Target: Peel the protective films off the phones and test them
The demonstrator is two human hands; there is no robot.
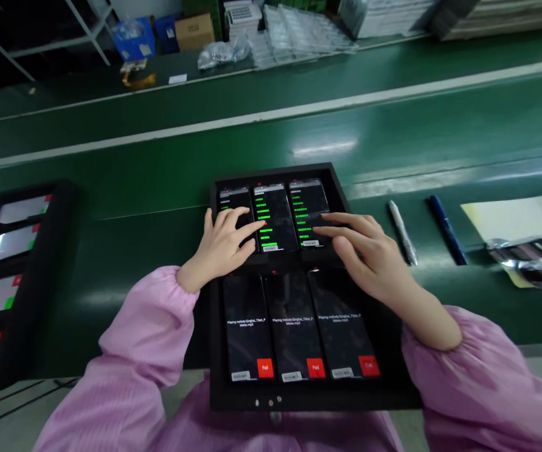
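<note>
pink, gathered sleeves [143,326] come in from both sides at the bottom of the view, ending at the wrists of two bare hands. directly below the hands and closest to the body sits a black tray [308,402] holding six smartphones in two rows of three. the three phones in the near row [294,326] are dark, each showing the white words "playing melody" with a file name and a red "fail" button in its lower corner.

the left hand [218,248] is relaxed and open, grasping nothing, its fingertips [252,229] resting on the far row of phones [275,216] around the left and middle screens. the right hand [369,260] is also open and ungripping, its fingers [331,231] stretched over the far right screen. the far row shows columns of small green text on black.

right of the right hand lie a silver pen [402,232] and a blue pen [447,229], then a pale sheet of paper [515,216] under a crumpled foil bag [529,260]. left of the left hand is a second black tray [58,251] of phones with bright screens.

beyond the hands runs a green conveyor belt [271,135]. past it, a cardboard box [194,31], a blue bin [134,39] and stacked clear plastic trays [294,37] sit on a far ledge.
</note>
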